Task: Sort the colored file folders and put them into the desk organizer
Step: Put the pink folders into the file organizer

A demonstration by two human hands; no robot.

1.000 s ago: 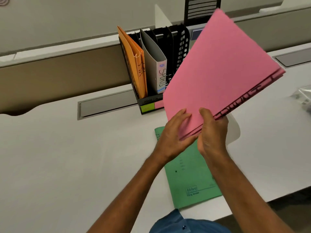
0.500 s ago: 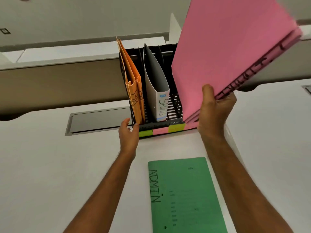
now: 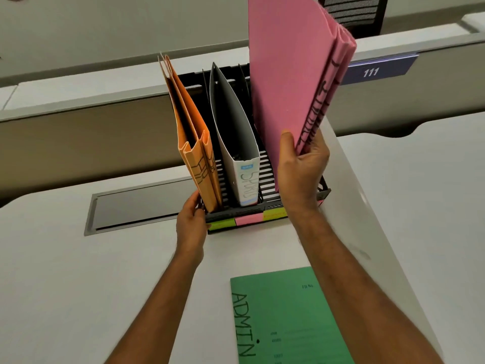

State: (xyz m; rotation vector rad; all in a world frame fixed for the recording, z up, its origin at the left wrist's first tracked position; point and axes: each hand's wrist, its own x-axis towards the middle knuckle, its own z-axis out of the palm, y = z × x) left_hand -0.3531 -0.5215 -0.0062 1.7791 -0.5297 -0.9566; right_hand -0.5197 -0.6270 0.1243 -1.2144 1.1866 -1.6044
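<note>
A black slotted desk organizer (image 3: 267, 177) stands on the white desk, with green, pink and yellow labels along its front. Orange folders (image 3: 194, 143) fill its left slot and a grey folder (image 3: 236, 143) marked in handwriting stands in the middle. My right hand (image 3: 301, 166) grips the lower edge of a stack of pink folders (image 3: 291, 72), held nearly upright with its bottom inside the organizer's right side. My left hand (image 3: 190, 222) holds the organizer's front left corner. A green folder (image 3: 286, 319) marked ADMIN lies flat on the desk near me.
A grey cable hatch (image 3: 136, 206) is set into the desk left of the organizer. A beige partition (image 3: 78, 132) runs behind it, with a blue tag reading 111 (image 3: 378, 70) at the right. A white divider panel (image 3: 372, 206) runs along the desk's right side.
The pink folders have swung from a tilt to nearly upright and come down into the organizer's right side. My left hand let go of them earlier and now holds the organizer's corner.
</note>
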